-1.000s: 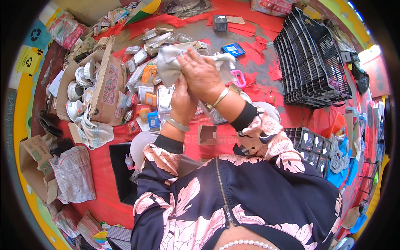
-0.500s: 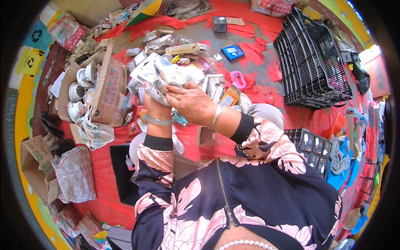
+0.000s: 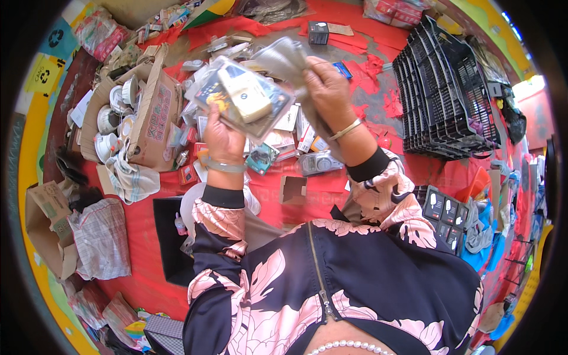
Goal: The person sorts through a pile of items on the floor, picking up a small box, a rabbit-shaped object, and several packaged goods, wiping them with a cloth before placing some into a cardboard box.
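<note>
rightward swung the right grip (image 3: 330, 89), pinching grey cloth (image 3: 283, 60); the left grip (image 3: 223, 138) pinched the clear pack (image 3: 244, 97). wiping seemed underway, the next stroke needing steady hold.

A black jacket (image 3: 378, 260) is printed with large pink leaves (image 3: 268, 269), closed by a metal zip (image 3: 318, 267) and ended in black cuffs (image 3: 223, 197). Two bangles (image 3: 226, 167), a pearl necklace (image 3: 349, 344) and greyish trousers (image 3: 265, 229) are worn with it.

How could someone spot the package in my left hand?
From the cardboard box of white round items, look right to your left hand. It holds a clear package with a cream block on dark card. Unlike the pile beneath, it's held up, beside a grey cloth.
</note>
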`<state>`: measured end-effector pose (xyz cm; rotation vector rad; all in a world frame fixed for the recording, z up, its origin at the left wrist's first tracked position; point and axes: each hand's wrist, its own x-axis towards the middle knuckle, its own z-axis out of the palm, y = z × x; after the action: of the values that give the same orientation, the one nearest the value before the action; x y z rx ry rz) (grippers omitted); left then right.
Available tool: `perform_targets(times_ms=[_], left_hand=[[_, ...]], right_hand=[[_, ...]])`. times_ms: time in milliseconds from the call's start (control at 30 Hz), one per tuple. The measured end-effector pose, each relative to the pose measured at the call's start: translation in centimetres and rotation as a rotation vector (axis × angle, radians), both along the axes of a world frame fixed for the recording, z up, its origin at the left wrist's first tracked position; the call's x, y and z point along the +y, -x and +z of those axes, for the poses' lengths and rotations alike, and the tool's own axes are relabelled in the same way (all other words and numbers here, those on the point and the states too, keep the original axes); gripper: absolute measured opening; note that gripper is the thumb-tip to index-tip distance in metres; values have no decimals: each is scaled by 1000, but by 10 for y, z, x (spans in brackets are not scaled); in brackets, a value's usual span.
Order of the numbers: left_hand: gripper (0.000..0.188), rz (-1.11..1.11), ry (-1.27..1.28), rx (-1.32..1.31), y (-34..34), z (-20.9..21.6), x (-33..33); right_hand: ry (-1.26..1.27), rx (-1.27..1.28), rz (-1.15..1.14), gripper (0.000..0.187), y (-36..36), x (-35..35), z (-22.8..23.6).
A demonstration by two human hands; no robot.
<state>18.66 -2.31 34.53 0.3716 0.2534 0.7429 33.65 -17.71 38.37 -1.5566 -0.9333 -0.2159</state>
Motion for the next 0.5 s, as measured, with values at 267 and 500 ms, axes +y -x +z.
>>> perform_targets(times_ms=[267, 500], left_hand=[[30, 135, 108, -20, -6, 2, -13], [38, 577, 31, -154, 67, 33, 49]], right_hand=[[468, -451, -3, 18, 60, 12, -21], [443, -106, 528, 21, 117, -23, -44]])
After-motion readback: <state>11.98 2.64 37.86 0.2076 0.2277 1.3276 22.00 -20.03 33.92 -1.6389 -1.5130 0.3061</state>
